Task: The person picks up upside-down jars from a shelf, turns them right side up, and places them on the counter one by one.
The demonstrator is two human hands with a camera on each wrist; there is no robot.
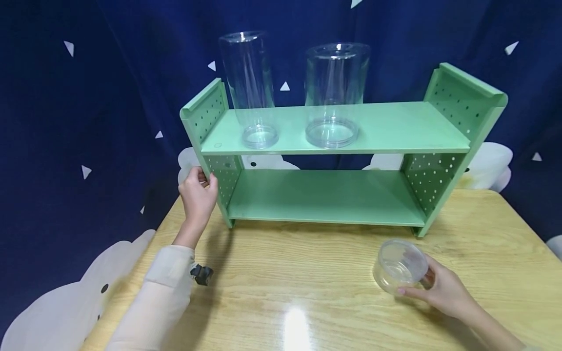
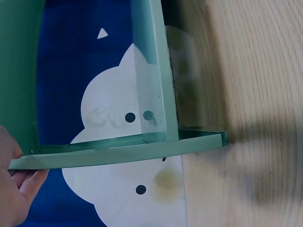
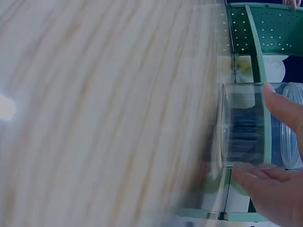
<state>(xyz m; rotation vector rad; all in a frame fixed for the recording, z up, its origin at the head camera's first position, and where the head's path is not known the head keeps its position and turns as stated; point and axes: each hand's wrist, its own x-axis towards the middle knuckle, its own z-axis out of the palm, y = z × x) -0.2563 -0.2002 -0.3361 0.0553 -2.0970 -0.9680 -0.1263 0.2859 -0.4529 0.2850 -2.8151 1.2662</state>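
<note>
A green two-tier shelf [image 1: 325, 195] with perforated side panels stands on the wooden table. My left hand [image 1: 198, 192] grips the front edge of its left panel, thumb on one side and fingers on the other, as the left wrist view shows at its left border [image 2: 31, 158]. In front of the shelf's right end, my right hand [image 1: 448, 287] holds a short, clear round jar [image 1: 399, 265], thumb and fingers on opposite sides of its wall. The right wrist view has this jar [image 3: 246, 125] close over the tabletop.
On the upper tier stand a tall, narrow clear cylinder [image 1: 248, 83] and a wider clear cylinder [image 1: 335, 87]. Behind hangs a dark blue curtain [image 1: 131, 63] with white triangles and cloud shapes. The pale wooden table [image 1: 298, 273] carries the shelf.
</note>
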